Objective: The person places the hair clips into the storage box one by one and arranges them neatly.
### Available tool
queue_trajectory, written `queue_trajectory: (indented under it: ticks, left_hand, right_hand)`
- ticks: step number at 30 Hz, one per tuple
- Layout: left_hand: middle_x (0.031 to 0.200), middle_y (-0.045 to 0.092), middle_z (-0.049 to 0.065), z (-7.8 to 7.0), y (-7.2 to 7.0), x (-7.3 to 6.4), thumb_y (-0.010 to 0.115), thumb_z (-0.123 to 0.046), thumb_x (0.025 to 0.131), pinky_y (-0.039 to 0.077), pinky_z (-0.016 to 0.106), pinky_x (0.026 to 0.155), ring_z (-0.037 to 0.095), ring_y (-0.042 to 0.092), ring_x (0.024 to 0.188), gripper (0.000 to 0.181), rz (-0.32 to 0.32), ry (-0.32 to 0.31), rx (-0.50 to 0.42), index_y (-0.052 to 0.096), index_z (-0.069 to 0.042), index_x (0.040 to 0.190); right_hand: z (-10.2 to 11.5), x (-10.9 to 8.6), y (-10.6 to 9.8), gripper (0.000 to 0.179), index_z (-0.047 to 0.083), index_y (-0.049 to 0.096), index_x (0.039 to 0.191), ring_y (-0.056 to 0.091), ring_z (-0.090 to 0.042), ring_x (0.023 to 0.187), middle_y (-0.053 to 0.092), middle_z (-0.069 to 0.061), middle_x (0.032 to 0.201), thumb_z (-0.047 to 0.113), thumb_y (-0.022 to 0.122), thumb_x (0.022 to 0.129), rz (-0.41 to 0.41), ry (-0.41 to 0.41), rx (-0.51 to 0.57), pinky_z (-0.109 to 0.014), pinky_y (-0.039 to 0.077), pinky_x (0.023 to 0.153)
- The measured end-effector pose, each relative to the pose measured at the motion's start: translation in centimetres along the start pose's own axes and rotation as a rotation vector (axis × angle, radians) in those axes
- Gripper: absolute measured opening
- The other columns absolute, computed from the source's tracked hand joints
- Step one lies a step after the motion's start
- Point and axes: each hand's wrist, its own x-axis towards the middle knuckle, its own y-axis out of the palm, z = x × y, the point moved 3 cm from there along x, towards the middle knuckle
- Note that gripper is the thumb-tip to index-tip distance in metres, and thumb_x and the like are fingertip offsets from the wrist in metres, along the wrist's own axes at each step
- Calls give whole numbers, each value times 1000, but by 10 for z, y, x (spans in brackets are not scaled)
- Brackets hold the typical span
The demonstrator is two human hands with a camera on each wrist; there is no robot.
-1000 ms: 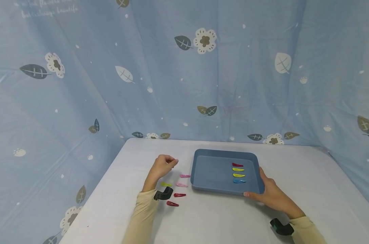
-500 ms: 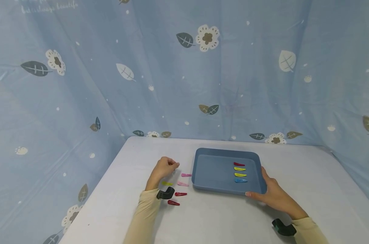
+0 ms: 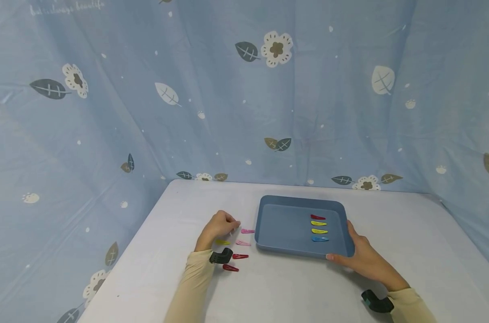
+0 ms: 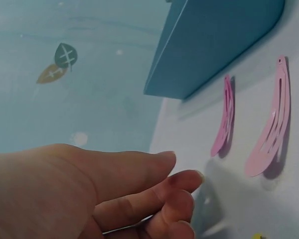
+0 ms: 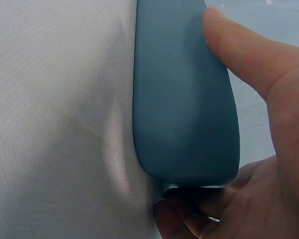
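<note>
My left hand (image 3: 219, 226) hovers above the table just left of two pink hair clips, a darker one (image 4: 225, 117) and a paler one (image 4: 273, 122). Its thumb and fingers are loosely bent, and nothing shows between them in the left wrist view. A yellow clip (image 3: 222, 242) lies below that hand, with two red clips, one (image 3: 240, 256) above the other (image 3: 230, 268), nearer the front. With my right hand (image 3: 365, 258) I grip the front right corner of a blue-grey tray (image 3: 282, 251), thumb against its front wall.
Inside the tray, toward its right side, lie a red clip (image 3: 318, 217), two yellow clips, one (image 3: 319, 223) above the other (image 3: 319, 231), and a blue clip (image 3: 320, 239) in a column. A patterned blue curtain (image 3: 212, 112) hangs behind the white table (image 3: 285, 291).
My left hand has lowered a little and shifted slightly right, toward the pink clips. The right hand keeps its grip on the tray. The head view has shifted slightly.
</note>
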Motion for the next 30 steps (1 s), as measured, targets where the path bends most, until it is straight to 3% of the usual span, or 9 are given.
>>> queue_trajectory:
  ticks: [6, 30]
  left_hand:
    - [75, 69, 4, 1, 2, 0, 72, -25, 97, 40, 27, 59, 15, 50, 65, 24, 22, 24, 17, 80, -5, 87]
    - [73, 66, 2, -1, 8, 0, 77, -23, 92, 41, 26, 58, 14, 52, 64, 20, 50, -1, 17, 80, -4, 87]
  right_hand:
    - [1, 0, 0, 130, -11, -12, 159, 29, -68, 141, 22, -49, 156, 55, 76, 88, 4, -6, 2, -74, 41, 102]
    - [1, 0, 3, 129, -12, -10, 159, 31, -64, 143, 23, -46, 159, 50, 78, 88, -34, -67, 32, -73, 40, 106]
